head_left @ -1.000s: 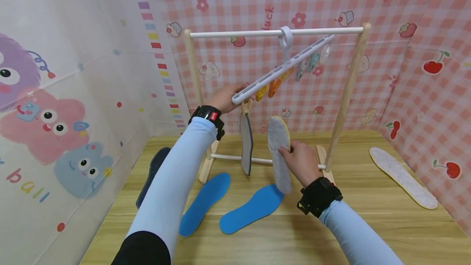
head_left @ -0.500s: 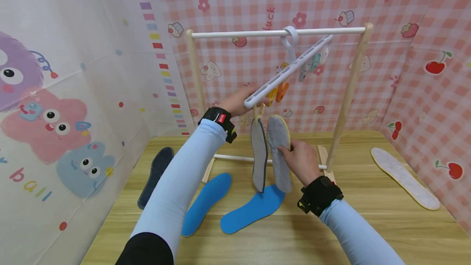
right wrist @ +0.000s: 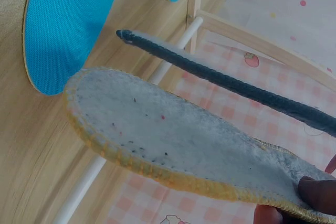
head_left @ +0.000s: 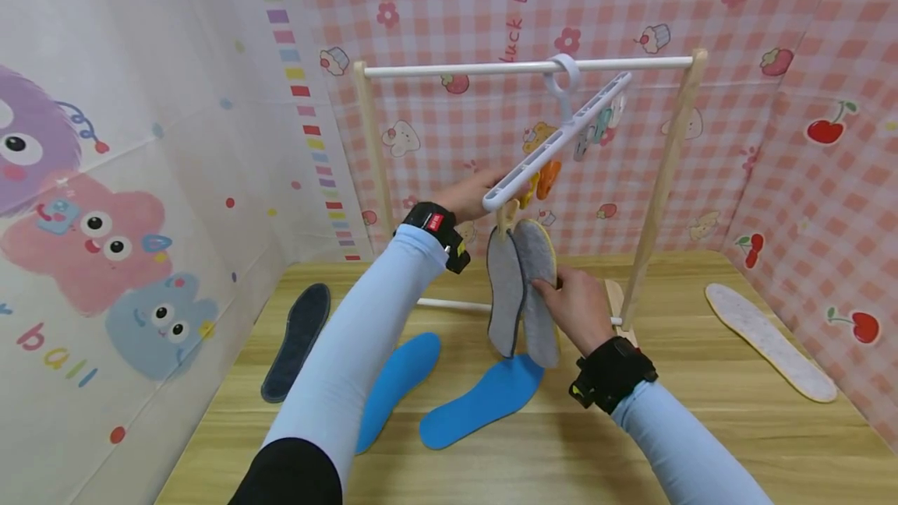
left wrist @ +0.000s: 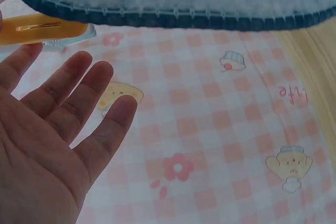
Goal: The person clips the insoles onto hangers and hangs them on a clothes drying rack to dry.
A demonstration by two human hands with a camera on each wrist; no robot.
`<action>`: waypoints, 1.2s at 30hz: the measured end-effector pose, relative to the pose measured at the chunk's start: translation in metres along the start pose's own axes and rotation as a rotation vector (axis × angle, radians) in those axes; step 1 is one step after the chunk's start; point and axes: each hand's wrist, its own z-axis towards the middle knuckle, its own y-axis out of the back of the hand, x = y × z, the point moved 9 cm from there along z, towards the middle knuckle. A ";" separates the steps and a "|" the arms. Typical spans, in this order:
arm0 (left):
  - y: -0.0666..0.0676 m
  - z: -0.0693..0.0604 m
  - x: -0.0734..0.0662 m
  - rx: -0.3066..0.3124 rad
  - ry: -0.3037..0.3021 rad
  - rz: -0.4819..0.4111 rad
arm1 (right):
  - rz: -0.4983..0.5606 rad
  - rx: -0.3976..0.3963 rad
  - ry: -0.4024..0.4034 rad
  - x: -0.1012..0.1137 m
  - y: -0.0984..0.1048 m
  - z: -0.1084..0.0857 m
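Note:
My right hand (head_left: 575,302) pinches a light grey felt insole (head_left: 539,256) with a yellow edge, thumb on its face, and holds it upright. Close on its left, a grey insole (head_left: 503,294) with a dark edge hangs from a beige clothespin (head_left: 505,217) at the near end of the white clip hanger (head_left: 561,139). My left hand (head_left: 477,195), partly hidden behind that end, reaches a yellow clothespin (left wrist: 47,29). In the left wrist view the index fingertip touches this clothespin, a sliver of thumb shows at the frame edge, and the other fingers are spread.
The hanger hooks on the white rail of a wooden rack (head_left: 659,193). An orange clothespin (head_left: 549,179) and paler ones hang farther back. Two blue insoles (head_left: 484,404), a dark insole (head_left: 298,341) and a pale insole (head_left: 772,341) lie on the wooden table (head_left: 631,443).
My left hand has moved right, and the near end of the hanger has swung right with its insole. That insole now hangs close beside the one in my right hand, which stays nearly still.

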 end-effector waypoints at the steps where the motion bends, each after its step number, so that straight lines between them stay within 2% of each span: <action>1: -0.001 0.001 0.000 0.001 0.000 -0.015 | -0.001 -0.002 0.003 0.000 0.000 0.000; 6: -0.003 0.001 -0.002 -0.002 -0.035 -0.031 | -0.013 -0.002 -0.002 0.001 0.000 0.000; 10: -0.003 0.000 -0.002 -0.011 -0.033 -0.047 | -0.002 0.011 -0.016 0.003 -0.001 0.000; 19: -0.006 -0.002 -0.003 -0.041 -0.024 -0.152 | 0.016 0.000 -0.016 0.003 -0.004 -0.002; 36: -0.004 -0.007 -0.004 -0.096 -0.033 -0.151 | 0.056 -0.017 0.000 0.007 -0.005 -0.003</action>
